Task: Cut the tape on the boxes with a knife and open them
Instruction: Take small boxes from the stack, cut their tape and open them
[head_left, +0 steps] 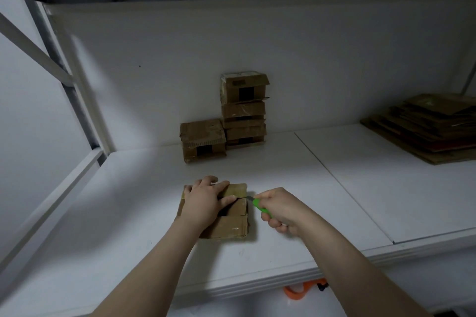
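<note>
A small taped cardboard box [231, 226] lies flat on the white shelf [283, 201] in front of me. My left hand [206, 201] presses down on its top with fingers spread flat. My right hand [279, 210] grips a green utility knife [260, 207]. The blade tip touches the box's right edge at the tape seam. Part of the box top is hidden under my left hand.
Against the back wall stand a stack of three small boxes [243, 110] and one single box [203, 140] to its left. Flattened cardboard [425, 128] is piled at the far right. Orange-handled scissors [298, 292] show below the shelf's front edge.
</note>
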